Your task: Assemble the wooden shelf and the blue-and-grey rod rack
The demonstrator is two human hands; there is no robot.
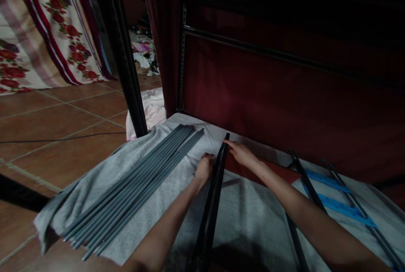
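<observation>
Touching black bar at centre with extended right hand, near curled left hand (both grips indeterminable), with gray rods already laid out lower left, remainder unclear.

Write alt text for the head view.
A person's right hand touches the far end of a long black bar over gray cloth, left hand beside the bar. Gray rods lie side by side to the left; dark red fabric hangs behind.
</observation>
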